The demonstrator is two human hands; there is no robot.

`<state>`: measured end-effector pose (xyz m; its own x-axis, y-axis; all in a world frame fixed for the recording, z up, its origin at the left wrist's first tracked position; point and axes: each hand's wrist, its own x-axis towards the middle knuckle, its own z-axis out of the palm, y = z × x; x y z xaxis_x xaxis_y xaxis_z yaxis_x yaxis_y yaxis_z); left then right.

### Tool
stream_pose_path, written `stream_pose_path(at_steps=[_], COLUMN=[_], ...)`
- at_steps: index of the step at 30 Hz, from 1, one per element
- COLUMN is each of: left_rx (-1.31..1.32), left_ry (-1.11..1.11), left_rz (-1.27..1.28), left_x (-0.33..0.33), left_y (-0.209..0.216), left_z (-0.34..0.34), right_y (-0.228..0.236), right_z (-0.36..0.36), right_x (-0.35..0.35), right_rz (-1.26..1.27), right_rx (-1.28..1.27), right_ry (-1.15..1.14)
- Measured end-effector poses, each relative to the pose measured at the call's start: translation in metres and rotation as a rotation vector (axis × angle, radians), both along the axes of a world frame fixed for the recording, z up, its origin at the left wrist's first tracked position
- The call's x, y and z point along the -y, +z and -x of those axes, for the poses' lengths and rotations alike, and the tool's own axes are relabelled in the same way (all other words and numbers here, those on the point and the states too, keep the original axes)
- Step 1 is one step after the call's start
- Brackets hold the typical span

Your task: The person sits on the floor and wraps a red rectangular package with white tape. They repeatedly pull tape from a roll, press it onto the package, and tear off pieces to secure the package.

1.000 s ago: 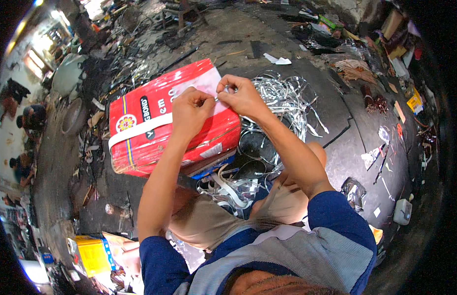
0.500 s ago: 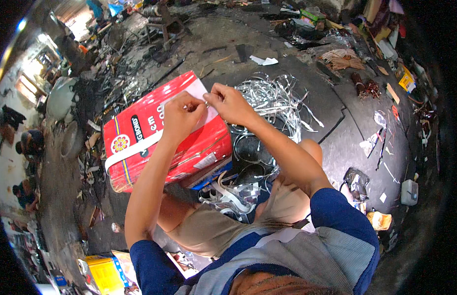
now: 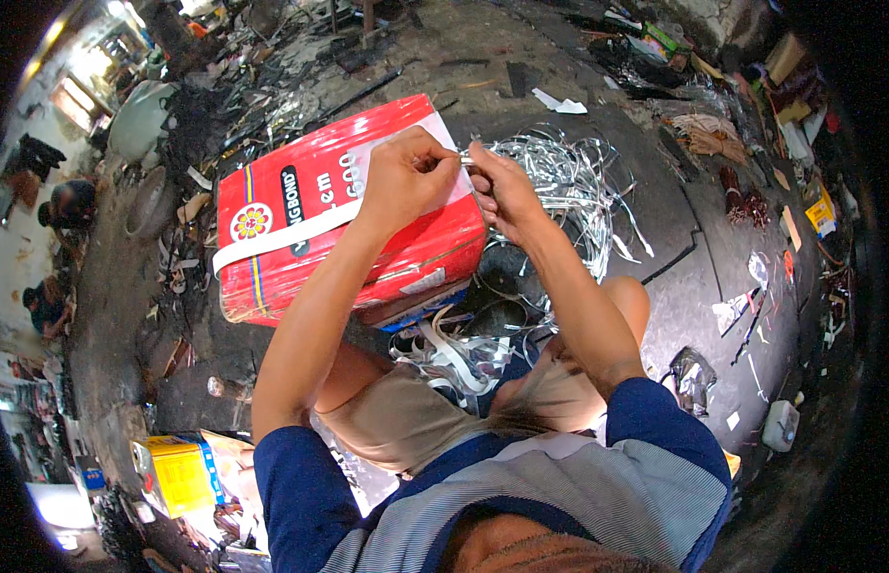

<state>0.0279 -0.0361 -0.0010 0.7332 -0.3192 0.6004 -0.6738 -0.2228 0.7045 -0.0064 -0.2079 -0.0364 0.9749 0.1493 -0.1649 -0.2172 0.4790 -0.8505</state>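
Note:
A large red carton [image 3: 435, 248] lies before my crossed legs, with a flat white strap [image 3: 287, 236] running across its top. Above the carton's far right corner my left hand [image 3: 408, 180] is closed in a pinch. My right hand [image 3: 507, 194] is close beside it, thumb up and fingers curled. Between the fingertips of both hands shows a short piece of thin silvery strip [image 3: 466, 160]; the rest of it is hidden. Under my left hand a pale sheet [image 3: 456, 194] covers part of the carton's top. A tangled heap of silvery strips [image 3: 583, 186] lies just right of my right hand.
More white and silvery strips [image 3: 454, 353] lie between the carton and my legs. A yellow box [image 3: 180, 477] stands at lower left, a black plastic bag [image 3: 691, 377] at right. Scraps litter the dark floor. Two people [image 3: 51, 304] sit at far left.
My right hand has turned, so its curled fingers now show below the thumb. Both hands have stayed close together near the carton's far right corner. The whole view has shifted a little.

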Motion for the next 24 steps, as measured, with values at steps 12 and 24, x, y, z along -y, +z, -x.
stream_pose_path(at_steps=[12, 24], left_rx=[-0.046, -0.103], left_ry=[0.028, 0.05], left_rz=[-0.006, -0.079], left_x=[0.0, -0.001], left_y=[-0.007, 0.001], left_z=[0.003, -0.003], right_y=[0.008, -0.294], right_z=[-0.059, -0.05], right_x=[-0.008, 0.027], right_rz=[1.087, 1.191], right_rx=[0.502, -0.107], right_ry=[-0.466, -0.355])
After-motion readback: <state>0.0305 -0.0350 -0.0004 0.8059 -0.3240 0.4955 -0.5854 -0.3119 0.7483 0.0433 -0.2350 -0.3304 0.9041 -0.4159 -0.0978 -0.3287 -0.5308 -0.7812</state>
